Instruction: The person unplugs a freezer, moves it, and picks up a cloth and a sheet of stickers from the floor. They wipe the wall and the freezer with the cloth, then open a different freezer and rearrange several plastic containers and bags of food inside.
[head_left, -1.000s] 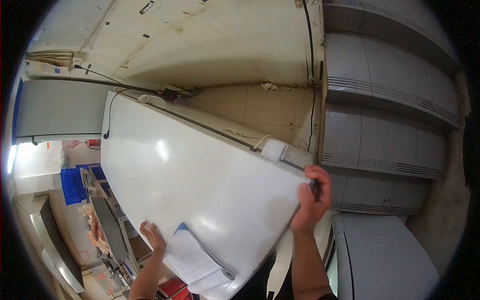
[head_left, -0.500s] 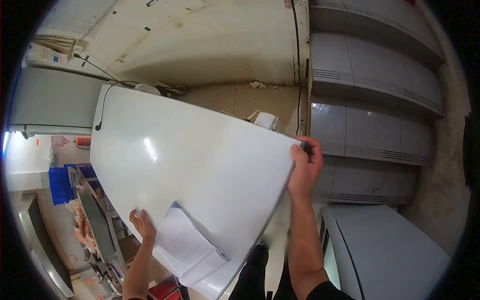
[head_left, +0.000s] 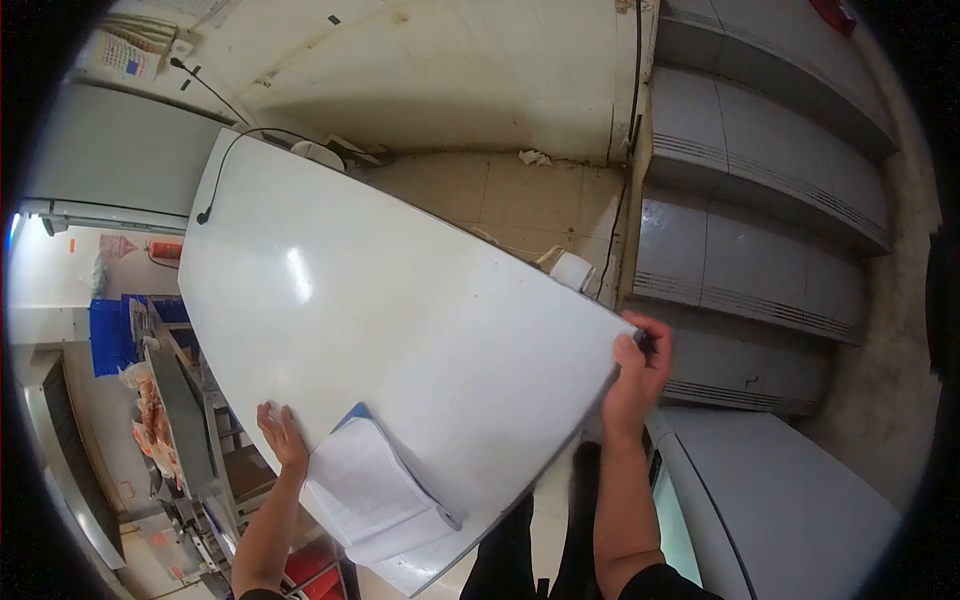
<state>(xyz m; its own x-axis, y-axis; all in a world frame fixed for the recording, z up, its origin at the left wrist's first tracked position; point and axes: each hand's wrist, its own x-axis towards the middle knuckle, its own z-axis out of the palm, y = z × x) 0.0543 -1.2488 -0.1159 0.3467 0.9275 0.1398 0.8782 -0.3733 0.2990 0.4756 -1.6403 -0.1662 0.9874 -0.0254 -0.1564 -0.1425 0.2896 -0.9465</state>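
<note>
A large white lid or panel (head_left: 400, 320) fills the middle of the view, tilted. My right hand (head_left: 635, 375) grips its right corner, fingers wrapped over the edge. My left hand (head_left: 282, 438) rests flat against its lower left edge, fingers spread. A folded stack of white paper (head_left: 375, 500) with a blue edge lies on the panel near my left hand. A white roll (head_left: 571, 270) sits just behind the panel's far edge.
A black cable (head_left: 215, 170) hangs over the panel's top left corner. Grey metal cabinets (head_left: 760, 240) stand on the right, and a grey chest unit (head_left: 780, 510) at lower right. Blue crates (head_left: 105, 335) and a metal rack (head_left: 180, 420) are on the left.
The panel's right corner and my right hand have dropped lower and moved right. The white roll behind the edge shows further right. My left hand stays on the lower edge.
</note>
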